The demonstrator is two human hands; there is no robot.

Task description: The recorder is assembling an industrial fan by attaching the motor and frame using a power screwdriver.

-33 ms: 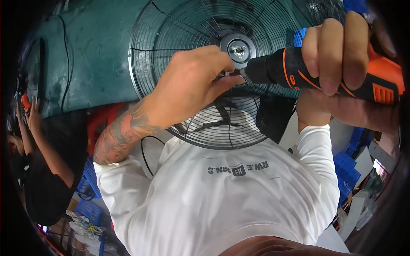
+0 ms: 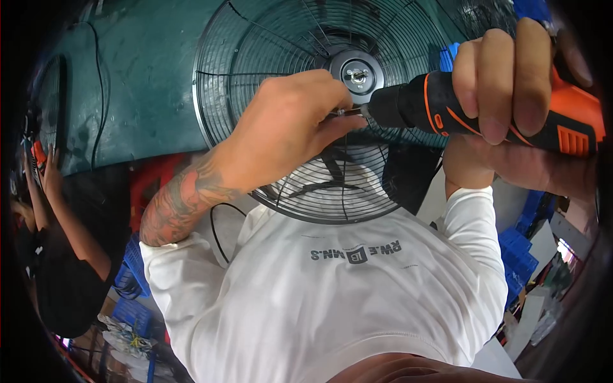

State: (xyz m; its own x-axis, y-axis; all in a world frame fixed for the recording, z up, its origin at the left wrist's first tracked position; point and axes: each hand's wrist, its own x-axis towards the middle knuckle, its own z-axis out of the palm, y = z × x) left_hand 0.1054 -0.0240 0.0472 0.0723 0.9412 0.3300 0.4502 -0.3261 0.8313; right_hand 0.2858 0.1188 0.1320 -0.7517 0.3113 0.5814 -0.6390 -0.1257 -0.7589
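Green sheeting covers the workbench point(image 2: 147, 70) under my head view, its near edge curving toward the person. At the grip, I see the left hand point(image 2: 290, 115) pinching a small metal piece point(image 2: 341, 113) between thumb and fingers, just in front of the power drill's dark chuck point(image 2: 386, 107). Fingers hide most of it, so I can't tell its exact kind, nor whether the drill's tip is touching it. I'd judge it hard, light and easy to drop; a fingertip pinch well back from the chuck looks right.

My right hand point(image 2: 501, 96) is wrapped around the orange-and-black power drill point(image 2: 418, 105), fingers over the top of its body. I'd expect a stiff, fairly hefty tool, heavier toward the back, so the full wrap suits it; the trigger area is out of my sight.

Below both hands stands the round wire fan guard point(image 2: 197, 96), partly on the bench and partly out past its edge toward the white shirt point(image 2: 306, 300). Its metal-faced hub point(image 2: 357, 75) sits just beyond the fingertips. Those thin wires would probably flex under a push, so I'd take it by the thicker outer rim.

Farther out, I make out a black cable point(image 2: 99, 83) on the sheeting, a co-worker's hand point(image 2: 51, 169) at the left and blue crates point(image 2: 516, 255) low on the right.
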